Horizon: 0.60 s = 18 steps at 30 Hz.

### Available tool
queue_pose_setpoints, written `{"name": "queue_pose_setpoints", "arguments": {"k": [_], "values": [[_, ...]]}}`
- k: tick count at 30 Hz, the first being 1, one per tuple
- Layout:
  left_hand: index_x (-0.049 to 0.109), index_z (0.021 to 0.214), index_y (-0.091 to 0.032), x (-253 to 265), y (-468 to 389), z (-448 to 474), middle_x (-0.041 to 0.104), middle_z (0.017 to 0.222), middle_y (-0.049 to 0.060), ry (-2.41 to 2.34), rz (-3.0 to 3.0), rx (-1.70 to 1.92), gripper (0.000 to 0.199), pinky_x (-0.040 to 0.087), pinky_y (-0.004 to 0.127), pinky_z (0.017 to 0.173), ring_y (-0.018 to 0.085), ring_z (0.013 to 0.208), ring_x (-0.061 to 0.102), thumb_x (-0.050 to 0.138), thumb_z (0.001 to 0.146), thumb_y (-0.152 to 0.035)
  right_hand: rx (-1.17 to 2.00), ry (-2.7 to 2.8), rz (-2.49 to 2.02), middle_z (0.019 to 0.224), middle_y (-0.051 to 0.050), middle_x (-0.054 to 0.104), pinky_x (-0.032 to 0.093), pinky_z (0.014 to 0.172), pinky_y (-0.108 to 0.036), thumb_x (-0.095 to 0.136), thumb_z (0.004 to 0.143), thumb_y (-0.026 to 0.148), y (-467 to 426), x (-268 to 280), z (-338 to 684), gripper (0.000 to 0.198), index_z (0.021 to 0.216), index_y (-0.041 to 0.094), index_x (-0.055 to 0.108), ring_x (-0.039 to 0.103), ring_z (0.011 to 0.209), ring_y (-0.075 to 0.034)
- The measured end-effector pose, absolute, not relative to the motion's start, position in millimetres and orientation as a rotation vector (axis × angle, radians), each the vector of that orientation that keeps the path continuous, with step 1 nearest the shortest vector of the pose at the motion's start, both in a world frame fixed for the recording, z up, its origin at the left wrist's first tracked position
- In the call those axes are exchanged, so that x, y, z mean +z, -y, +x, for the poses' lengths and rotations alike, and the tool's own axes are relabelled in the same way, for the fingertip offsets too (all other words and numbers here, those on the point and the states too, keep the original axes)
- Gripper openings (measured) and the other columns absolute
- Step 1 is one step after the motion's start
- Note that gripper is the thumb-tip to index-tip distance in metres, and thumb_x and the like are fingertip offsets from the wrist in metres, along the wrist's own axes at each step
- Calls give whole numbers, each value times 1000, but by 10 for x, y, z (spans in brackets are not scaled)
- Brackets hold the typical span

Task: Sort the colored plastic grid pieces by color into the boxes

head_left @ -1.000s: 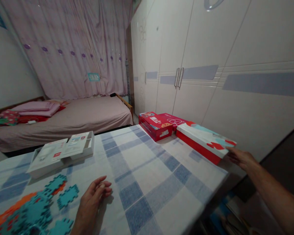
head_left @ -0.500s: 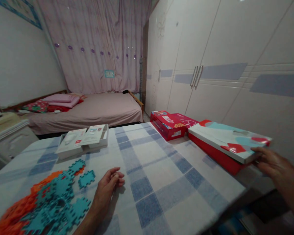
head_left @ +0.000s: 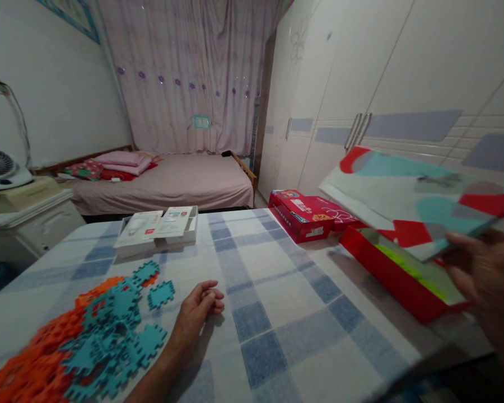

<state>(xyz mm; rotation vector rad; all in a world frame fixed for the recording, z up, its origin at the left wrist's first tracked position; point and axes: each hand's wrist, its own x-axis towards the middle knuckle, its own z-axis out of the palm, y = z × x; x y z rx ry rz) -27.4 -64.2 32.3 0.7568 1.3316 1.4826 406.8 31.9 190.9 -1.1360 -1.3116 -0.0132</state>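
My right hand (head_left: 483,268) grips the near edge of a white box lid (head_left: 386,173) patterned in red and light blue. The lid is tilted up over a red box (head_left: 386,280), whose pale inside now shows. Inside the box lie bright yellow-green pieces (head_left: 411,268). My left hand (head_left: 199,305) rests on the checked tablecloth, fingers loosely curled and a little apart, with nothing seen in it. To its left are teal interlocking pieces (head_left: 109,324), one lying separately near the hand, and a pile of orange pieces (head_left: 37,358).
An open white box (head_left: 134,246) with printed cards stands at the table's far left. Red printed boxes (head_left: 298,218) sit at the far right edge, beside the wardrobe (head_left: 319,84). Beyond the table are a bed (head_left: 193,179) and a cabinet bearing a fan (head_left: 0,168).
My right hand has raised the lid off the red box, uncovering the yellow-green pieces. My left hand stays on the cloth. The view has turned slightly left.
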Motion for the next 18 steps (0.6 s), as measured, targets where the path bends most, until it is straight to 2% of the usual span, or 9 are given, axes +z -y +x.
{"name": "queue_pose_setpoints", "arguments": {"k": [4, 6, 9, 13, 18], "values": [[59, 102, -14, 348, 657, -253, 64, 78, 3, -1334, 742, 1473, 43, 50, 26, 60, 13, 64, 61, 69, 69, -40, 243, 1520, -1045, 81, -1, 64, 51, 59, -32, 72, 69, 41, -471, 1656, 3257, 36, 94, 24, 52, 62, 66, -17], [58, 103, -15, 354, 665, -247, 64, 79, 2, -1334, 738, 1480, 42, 49, 26, 59, 13, 64, 61, 67, 70, -39, 147, 1848, -1044, 87, -4, 65, 51, 63, -33, 62, 80, 40, -558, 1426, 2809, 29, 101, 22, 53, 63, 72, -19], [57, 103, -15, 326, 652, -258, 64, 79, 3, -1324, 752, 1481, 41, 49, 26, 60, 13, 64, 61, 66, 71, -39, -69, 2213, -950, 98, -8, 68, 49, 77, -33, 45, 90, 23, -777, 1084, 2184, 17, 103, 21, 55, 64, 88, -21], [58, 100, -14, 243, 599, -301, 64, 77, 3, -1300, 773, 1481, 41, 49, 27, 58, 13, 62, 61, 68, 69, -39, -284, 2569, -898, 106, -11, 67, 43, 84, -34, 38, 91, 10, -1153, 805, 1529, 25, 108, 17, 55, 61, 99, -22], [58, 98, -14, 201, 563, -322, 64, 75, 3, -1279, 786, 1478, 40, 48, 26, 56, 13, 60, 61, 69, 67, -38, -300, 2674, -917, 108, -12, 66, 41, 85, -36, 41, 91, 11, -1474, 648, 944, 23, 109, 16, 55, 58, 103, -24]]}}
